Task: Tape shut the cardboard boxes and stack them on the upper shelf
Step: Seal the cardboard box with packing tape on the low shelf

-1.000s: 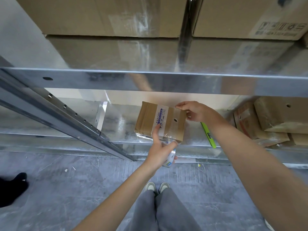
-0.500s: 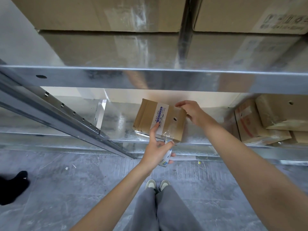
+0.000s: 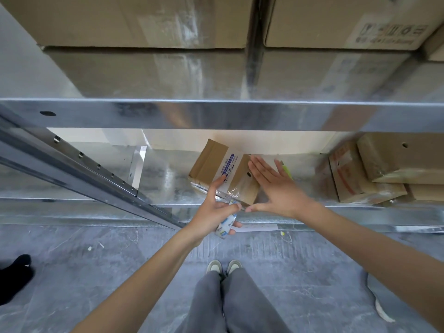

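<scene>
The cardboard box (image 3: 222,171) sits on the lower shelf (image 3: 165,188) under my fingers — my right hand (image 3: 276,188) lies flat against its right side, fingers straight, while my left hand (image 3: 213,212) grips the tape roll (image 3: 227,224), forefinger touching the box's label.

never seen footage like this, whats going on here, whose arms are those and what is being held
There is no machine here: the camera sits on a person's head, looking forward and down, so the arms are the wearer's own. They stand at a metal rack. On the lower shelf lies a small cardboard box. The left hand holds a roll of clear tape, with a strip running up onto the box. The right hand is flat, fingers straight, pressing along the box's side. More small boxes lie to the right, and large cartons sit on the upper shelf.
</scene>
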{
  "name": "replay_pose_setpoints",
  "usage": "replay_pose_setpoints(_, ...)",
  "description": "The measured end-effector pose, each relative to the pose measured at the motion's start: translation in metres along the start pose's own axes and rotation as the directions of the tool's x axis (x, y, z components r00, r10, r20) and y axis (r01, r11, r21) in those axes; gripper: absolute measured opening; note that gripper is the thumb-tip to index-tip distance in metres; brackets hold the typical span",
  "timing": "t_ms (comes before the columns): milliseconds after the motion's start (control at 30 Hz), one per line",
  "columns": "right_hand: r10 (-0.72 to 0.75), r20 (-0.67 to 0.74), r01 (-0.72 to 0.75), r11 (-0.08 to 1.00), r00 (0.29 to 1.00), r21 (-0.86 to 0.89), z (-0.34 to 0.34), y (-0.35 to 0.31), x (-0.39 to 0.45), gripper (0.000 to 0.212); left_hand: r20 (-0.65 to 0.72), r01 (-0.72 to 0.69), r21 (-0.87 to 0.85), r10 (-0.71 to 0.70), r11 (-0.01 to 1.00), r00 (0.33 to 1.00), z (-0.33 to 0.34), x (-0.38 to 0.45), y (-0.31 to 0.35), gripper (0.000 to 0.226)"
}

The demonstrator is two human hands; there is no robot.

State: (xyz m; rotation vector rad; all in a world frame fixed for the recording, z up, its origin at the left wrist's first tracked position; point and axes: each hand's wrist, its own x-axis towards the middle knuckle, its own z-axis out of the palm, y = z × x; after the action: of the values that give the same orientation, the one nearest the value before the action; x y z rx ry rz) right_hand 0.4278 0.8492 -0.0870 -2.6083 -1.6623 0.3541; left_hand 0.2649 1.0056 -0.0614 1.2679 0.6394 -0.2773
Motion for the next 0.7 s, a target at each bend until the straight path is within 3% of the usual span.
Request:
replay_pose_setpoints(200, -0.125, -0.157, 0.128, 0.992, 0.980, 0.010, 0.005, -0.021, -0.012, 0.077, 0.010, 0.033, -0.008, -0.033, 0.999, 0.999, -0.003, 0.001, 0.000, 0.076)
replay_pose_setpoints(333, -0.323, -0.312, 0.324, 0.945, 0.894, -0.049, 0.019, -0.036, -0.016, 0.049, 0.004, 0.038, -0.021, -0.038, 0.999, 0.999, -0.004, 0.000, 0.002, 0.076)
replay_pose_setpoints(567, -0.343, -0.388, 0.363, 0.931, 0.855, -0.021, 0.023, -0.036, -0.015, 0.056, 0.014, 0.012, -0.003, -0.012, 1.000, 1.000, -0.002, -0.003, 0.002, 0.080)
replay_pose_setpoints(633, -0.299, -0.289, 0.308, 0.951, 0.909, -0.017, 0.016, -0.029, -0.012, 0.072, 0.025, -0.016, -0.005, 0.016, 1.000, 1.000, -0.004, -0.004, -0.003, 0.084)
replay_pose_setpoints(700, -0.161, -0.153, 0.162, 0.987, 0.975, -0.003, 0.009, -0.023, -0.008, 0.100, 0.016, -0.053, -0.021, 0.053, 0.998, 0.998, -0.005, -0.004, -0.008, 0.090)
